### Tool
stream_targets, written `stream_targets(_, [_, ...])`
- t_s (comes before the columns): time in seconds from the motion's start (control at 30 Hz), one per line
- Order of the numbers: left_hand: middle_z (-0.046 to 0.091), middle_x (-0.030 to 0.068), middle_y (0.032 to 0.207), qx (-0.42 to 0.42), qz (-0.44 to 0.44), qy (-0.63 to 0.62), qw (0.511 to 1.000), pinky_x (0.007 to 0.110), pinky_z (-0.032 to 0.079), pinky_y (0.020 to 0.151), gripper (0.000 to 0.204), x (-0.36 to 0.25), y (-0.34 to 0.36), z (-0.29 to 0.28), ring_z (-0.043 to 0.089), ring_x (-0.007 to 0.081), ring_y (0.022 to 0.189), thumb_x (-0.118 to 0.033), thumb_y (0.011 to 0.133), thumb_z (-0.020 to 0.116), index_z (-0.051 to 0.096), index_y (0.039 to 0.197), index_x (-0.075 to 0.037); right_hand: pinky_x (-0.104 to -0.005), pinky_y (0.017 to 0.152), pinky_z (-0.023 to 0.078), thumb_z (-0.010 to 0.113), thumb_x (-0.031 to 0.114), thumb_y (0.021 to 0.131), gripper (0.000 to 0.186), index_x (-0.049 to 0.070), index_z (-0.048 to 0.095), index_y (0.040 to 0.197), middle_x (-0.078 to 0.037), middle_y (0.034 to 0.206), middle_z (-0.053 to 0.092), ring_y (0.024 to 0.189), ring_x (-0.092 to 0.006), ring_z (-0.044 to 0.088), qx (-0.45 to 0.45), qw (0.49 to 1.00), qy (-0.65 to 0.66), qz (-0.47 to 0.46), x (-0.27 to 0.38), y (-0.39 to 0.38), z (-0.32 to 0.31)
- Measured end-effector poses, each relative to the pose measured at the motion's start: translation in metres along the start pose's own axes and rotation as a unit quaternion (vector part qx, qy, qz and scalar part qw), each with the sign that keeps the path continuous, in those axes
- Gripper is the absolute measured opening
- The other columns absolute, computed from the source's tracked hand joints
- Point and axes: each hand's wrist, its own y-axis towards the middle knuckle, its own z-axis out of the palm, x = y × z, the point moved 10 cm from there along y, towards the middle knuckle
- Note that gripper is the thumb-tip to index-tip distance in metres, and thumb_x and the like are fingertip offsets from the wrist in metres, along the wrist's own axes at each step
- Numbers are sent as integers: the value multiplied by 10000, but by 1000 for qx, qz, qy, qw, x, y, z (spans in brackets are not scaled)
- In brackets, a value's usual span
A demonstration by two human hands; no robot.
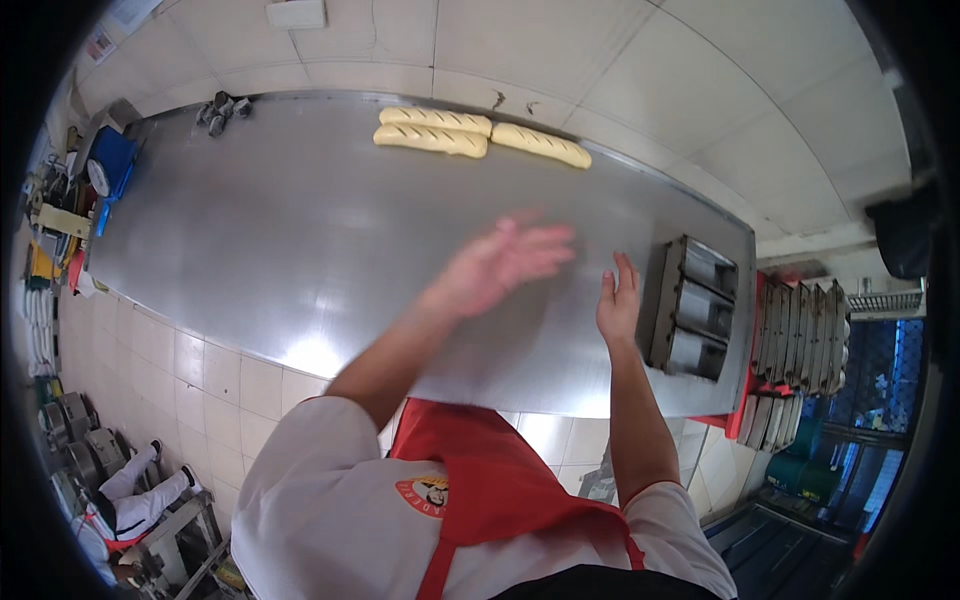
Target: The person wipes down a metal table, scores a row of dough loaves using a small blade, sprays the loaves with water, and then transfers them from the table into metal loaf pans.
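My left hand (500,265) is over the middle of a steel worktable (290,210), blurred by motion, its fingers spread and holding nothing. To its right, my right hand (619,300) is held up with fingers stretched out, also with nothing in it. Nearest to that hand stands a metal loaf pan set (655,335) with three compartments, at the table's right end. Along the back edge lie three long pale dough loaves with slanted cuts: a rear left loaf (430,120), a front left loaf (430,139) and a right loaf (542,146).
At the far left stands a blue dial scale (112,160), with several small metal pieces (220,112) nearby. Stacked baking pans (800,335) sit beyond the right end. A tiled wall (530,50) borders the back. Another person (140,490) is at the lower left.
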Motion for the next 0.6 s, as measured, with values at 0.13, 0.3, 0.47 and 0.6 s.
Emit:
stream_targets(0.13, [609, 182, 1506, -482, 150, 452, 735, 392, 420, 1174, 693, -190, -46, -237, 580, 283, 1371, -404, 1051, 672, 483, 1553, 34, -443, 1072, 519, 601, 171, 1068, 415, 3, 585, 1447, -243, 1372, 629, 1295, -399, 610, 109, 987, 113, 14, 65, 97, 107])
stream_targets(0.3, [544, 230, 1533, -587, 124, 358, 715, 356, 466, 1106, 683, -228, -34, -331, 618, 288, 1275, -174, 1006, 561, 364, 1639, -10, -387, 1036, 537, 720, 134, 963, 732, 10, 385, 1602, -222, 1390, 627, 1262, -291, 645, 135, 945, 255, 157, 79, 191, 249])
stream_targets(0.47, [654, 162, 1370, -518, 38, 327, 789, 316, 481, 1048, 712, -217, -51, -347, 643, 227, 1164, -125, 943, 602, 403, 1608, 33, -409, 1033, 521, 863, 88, 779, 909, -42, 387, 1542, -214, 1375, 594, 1212, -314, 637, 104, 902, 332, 255, 113, 192, 292])
stream_targets(0.6, [702, 134, 1275, -467, 26, 467, 751, 331, 483, 1060, 637, -189, -22, -307, 647, 219, 1167, -107, 934, 664, 488, 1526, 46, -504, 1007, 517, 869, 85, 749, 727, 9, 487, 1364, -223, 1239, 619, 1141, -401, 643, -10, 994, 65, 83, 127, 200, 253])
